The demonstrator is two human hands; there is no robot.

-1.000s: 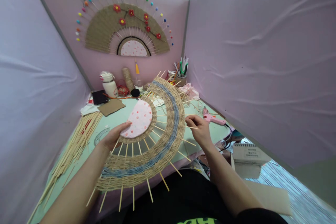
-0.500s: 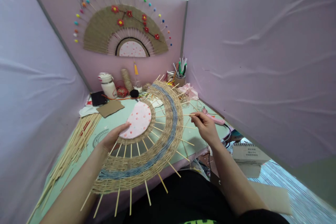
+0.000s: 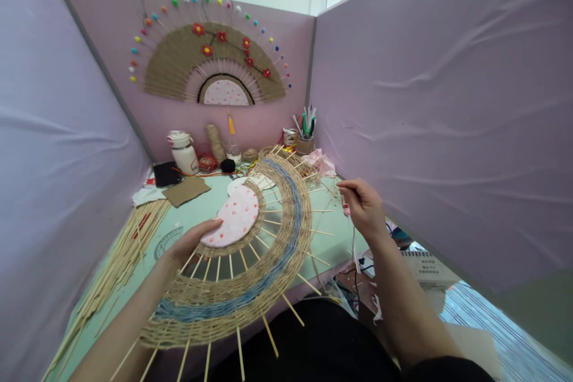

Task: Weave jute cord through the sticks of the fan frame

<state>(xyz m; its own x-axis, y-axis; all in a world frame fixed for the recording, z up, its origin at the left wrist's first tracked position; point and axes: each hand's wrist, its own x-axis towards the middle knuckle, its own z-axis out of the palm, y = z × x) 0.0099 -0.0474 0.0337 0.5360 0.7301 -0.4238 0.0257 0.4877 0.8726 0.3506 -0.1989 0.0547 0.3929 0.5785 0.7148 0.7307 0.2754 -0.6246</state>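
Note:
My left hand [image 3: 194, 243] grips a half-round woven fan [image 3: 286, 239], its thumb on the pink dotted centre piece and the other fingers behind. The fan has bands of tan twine, a blue band in the middle, and thin wooden sticks jutting past its outer edge. It is tilted above the table near my lap. My right hand [image 3: 364, 206] is closed in a pinch to the right of the fan, apart from its stick ends. What its fingertips hold is too small to make out. Below that hand hangs a thin white strip [image 3: 355, 250]; whether it is held is unclear.
A finished fan with red flowers [image 3: 215, 54] hangs on the back panel. Along the table's rear stand a white bottle [image 3: 183, 152], a twine spool [image 3: 215, 142] and a tool cup [image 3: 305, 143]. Long wooden sticks [image 3: 111, 262] lie at left beside a protractor [image 3: 168, 240].
My right hand has moved off the fan's stick ends, to the right and slightly up. The fan's lower end has swung a little left and down, still in my left hand.

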